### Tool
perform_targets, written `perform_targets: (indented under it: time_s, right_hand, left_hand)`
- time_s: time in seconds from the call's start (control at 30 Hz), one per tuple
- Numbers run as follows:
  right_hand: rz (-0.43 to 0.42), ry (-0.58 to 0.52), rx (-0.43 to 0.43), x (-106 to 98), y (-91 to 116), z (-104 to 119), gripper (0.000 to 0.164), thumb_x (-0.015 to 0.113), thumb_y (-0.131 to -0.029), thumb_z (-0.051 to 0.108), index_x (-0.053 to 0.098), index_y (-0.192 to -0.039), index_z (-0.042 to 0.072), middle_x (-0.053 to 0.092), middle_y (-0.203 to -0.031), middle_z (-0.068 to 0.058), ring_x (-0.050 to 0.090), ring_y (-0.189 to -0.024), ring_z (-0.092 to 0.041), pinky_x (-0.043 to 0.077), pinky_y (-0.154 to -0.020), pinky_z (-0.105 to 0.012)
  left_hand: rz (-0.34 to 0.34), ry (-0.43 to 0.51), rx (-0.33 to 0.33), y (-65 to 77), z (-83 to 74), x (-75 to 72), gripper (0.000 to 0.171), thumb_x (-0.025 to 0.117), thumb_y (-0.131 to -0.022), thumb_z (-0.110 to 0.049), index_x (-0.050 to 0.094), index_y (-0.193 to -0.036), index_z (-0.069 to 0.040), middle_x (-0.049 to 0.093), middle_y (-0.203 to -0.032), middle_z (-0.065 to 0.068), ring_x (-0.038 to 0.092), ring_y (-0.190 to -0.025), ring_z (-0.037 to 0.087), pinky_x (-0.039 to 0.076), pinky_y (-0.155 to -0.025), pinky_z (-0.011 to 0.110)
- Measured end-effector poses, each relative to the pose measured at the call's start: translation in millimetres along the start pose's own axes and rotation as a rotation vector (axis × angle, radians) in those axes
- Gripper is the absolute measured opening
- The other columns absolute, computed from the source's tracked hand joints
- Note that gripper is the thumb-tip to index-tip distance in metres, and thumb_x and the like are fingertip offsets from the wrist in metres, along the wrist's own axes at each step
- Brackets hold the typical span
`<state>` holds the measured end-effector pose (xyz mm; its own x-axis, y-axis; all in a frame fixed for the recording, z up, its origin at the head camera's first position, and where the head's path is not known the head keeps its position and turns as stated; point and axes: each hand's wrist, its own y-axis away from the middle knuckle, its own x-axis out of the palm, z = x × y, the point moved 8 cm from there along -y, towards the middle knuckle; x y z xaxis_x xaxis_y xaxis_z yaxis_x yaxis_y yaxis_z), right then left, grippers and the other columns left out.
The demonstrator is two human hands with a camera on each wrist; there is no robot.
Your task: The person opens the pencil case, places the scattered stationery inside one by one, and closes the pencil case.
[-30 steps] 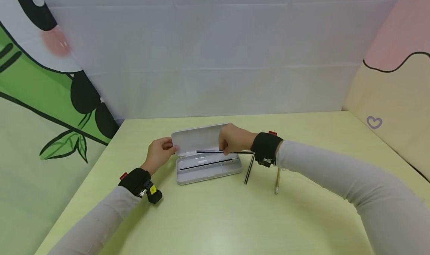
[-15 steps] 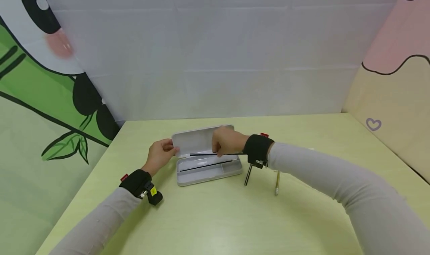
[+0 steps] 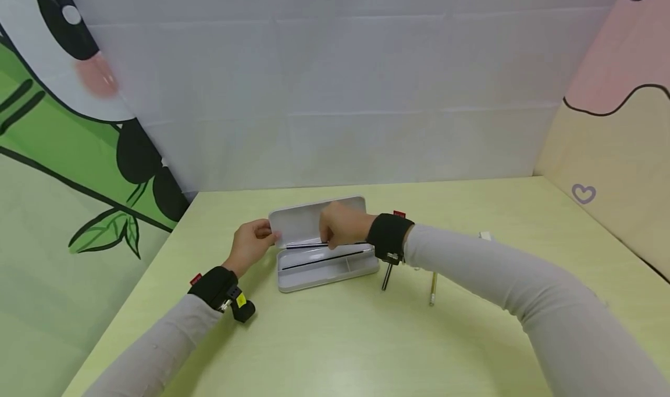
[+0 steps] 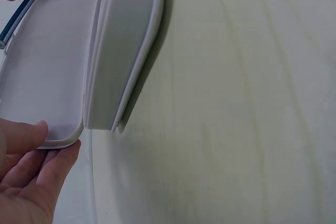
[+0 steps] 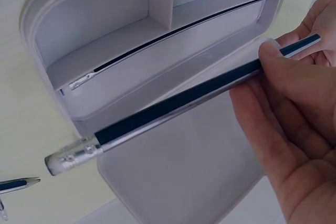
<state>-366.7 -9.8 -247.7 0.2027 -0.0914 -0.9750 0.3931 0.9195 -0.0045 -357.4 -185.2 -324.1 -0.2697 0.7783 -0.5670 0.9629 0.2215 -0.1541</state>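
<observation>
A white pencil case stands open on the table, its lid [image 3: 295,222] tilted back and its divided base [image 3: 314,283] toward me. My left hand [image 3: 248,247] pinches the lid's left corner between thumb and fingers; the left wrist view shows this grip [image 4: 37,166] closely. Above the case, my right hand [image 3: 342,225] pinches a dark striped pencil [image 5: 178,100] with a white eraser end. It is held nearly level along the hinge. Another dark pencil [image 5: 173,32] lies in the base's long compartment, beside the dividers.
Right of the case, a dark pencil [image 3: 387,278] lies on the table, partly hidden by the right wrist. Beyond it is a yellow pencil [image 3: 432,289] with an eraser end. A small white object [image 3: 485,235] shows behind the right sleeve. A wall stands at the back.
My right hand has moved left with the pencil, further over the case. The left hand keeps its hold on the lid; the view has tilted slightly.
</observation>
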Motion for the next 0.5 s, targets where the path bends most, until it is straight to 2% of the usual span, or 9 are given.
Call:
perform_targets:
  time_s: [0.27, 0.5]
  right_hand:
    - [0.020, -0.008, 0.017, 3.8, -4.6, 2.5, 0.010, 0.079, -0.074, 0.000, 0.077, -0.083, 0.003, 0.076, -0.083, -0.008, 0.068, -0.077, -0.015, 0.054, -0.069, -0.019]
    - [0.004, -0.005, 0.000, 8.0, -9.3, 3.2, 0.010, 0.079, -0.073, -0.001, 0.077, -0.082, 0.003, 0.076, -0.081, -0.008, 0.069, -0.075, -0.016, 0.054, -0.067, -0.019]
  left_hand:
    - [0.008, -0.003, -0.020, 2.4, 0.4, 0.5, 0.031, 0.064, -0.091, -0.009, 0.062, -0.119, 0.005, 0.070, -0.108, 0.025, 0.071, -0.095, 0.030, 0.059, -0.079, 0.032]
    - [0.003, 0.001, -0.014, 2.3, 0.6, -0.4, 0.030, 0.064, -0.091, -0.008, 0.062, -0.117, 0.006, 0.071, -0.107, 0.025, 0.071, -0.094, 0.030, 0.059, -0.079, 0.033]
